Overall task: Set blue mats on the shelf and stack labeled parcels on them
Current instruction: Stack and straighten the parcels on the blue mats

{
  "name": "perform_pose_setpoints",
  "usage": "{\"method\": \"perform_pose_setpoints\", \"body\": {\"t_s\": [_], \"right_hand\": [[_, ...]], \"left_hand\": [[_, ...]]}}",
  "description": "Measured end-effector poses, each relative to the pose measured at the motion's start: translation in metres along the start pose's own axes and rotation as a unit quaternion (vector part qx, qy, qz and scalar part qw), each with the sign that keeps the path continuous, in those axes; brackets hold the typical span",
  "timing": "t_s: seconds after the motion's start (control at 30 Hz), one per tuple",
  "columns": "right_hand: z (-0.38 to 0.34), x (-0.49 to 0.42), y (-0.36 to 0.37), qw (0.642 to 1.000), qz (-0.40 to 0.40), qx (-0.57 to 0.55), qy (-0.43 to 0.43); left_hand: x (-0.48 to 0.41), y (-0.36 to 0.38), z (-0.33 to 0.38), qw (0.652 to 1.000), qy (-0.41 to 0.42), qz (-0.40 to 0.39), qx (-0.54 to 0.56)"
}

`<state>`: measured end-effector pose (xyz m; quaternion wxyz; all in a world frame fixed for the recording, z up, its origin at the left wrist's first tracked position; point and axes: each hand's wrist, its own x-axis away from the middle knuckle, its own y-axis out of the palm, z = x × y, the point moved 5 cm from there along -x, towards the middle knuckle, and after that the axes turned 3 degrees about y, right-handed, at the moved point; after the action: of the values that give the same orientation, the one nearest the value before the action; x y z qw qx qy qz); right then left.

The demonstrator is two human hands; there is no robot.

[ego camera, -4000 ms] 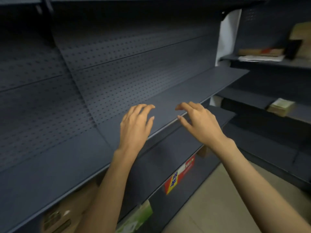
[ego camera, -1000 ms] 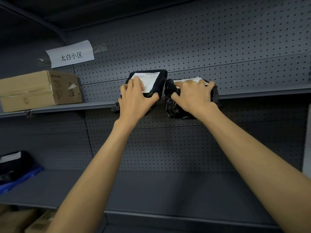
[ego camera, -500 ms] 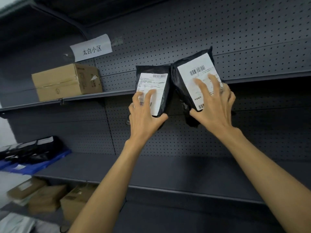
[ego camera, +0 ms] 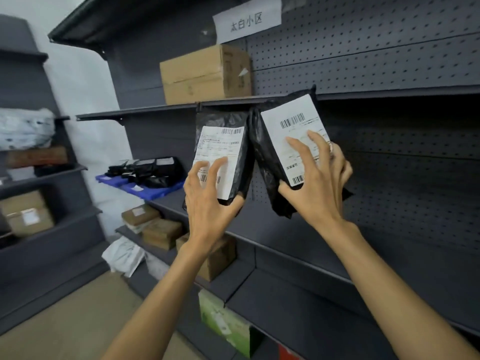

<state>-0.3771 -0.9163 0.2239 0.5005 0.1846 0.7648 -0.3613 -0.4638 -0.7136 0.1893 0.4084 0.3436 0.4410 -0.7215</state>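
Holding entry: two labelled parcels, one per hand, both lifted in front of the pegboard [ego camera: 389, 61] and resting on no shelf.

- Left parcel [ego camera: 233, 141]: black plastic bag with its white barcode label facing the camera, upright. The left hand [ego camera: 207, 206] grips its lower end, fingers [ego camera: 217, 168] spread across the label and thumb hooked round the bottom right corner.
- Right parcel [ego camera: 283, 133]: black bag with a white label, tilted so its top leans right, its left edge touching the left parcel. The right hand [ego camera: 319, 185] holds its lower right part, fingers [ego camera: 298, 149] spread over the label and thumb at the bottom edge.
- Blue mats [ego camera: 148, 189]: two, side by side at the left end of the middle shelf [ego camera: 272, 235].
- Stacked parcels [ego camera: 153, 170]: several black bags with white labels lying on the mats; exact count unclear.
- Cardboard box [ego camera: 205, 74]: on the upper shelf, above and left of the held parcels.
- Paper sign [ego camera: 246, 19]: fixed to the back wall above the box.
- Brown cartons [ego camera: 158, 227]: on the lower shelf, under the mats.
- White bag [ego camera: 124, 253]: at the left end of the lower shelf, beside the cartons.
- Green box [ego camera: 223, 323]: on the bottom shelf.
- Side rack [ego camera: 39, 172]: at far left, carrying mixed packages, blurred.
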Motion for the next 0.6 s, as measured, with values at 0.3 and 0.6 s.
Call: {"method": "perform_pose_setpoints", "body": {"t_s": [0.3,0.6], "right_hand": [[-0.184,0.007,0.166,0.988,-0.097,-0.096,-0.072],[-0.34,0.009,0.297,0.97,-0.162,-0.143,-0.114]], "left_hand": [[-0.006,-0.118,-0.214,0.99,-0.067,-0.004,-0.124],[-0.018,-0.205,-0.399,0.979,-0.121,-0.015,-0.166]]}}
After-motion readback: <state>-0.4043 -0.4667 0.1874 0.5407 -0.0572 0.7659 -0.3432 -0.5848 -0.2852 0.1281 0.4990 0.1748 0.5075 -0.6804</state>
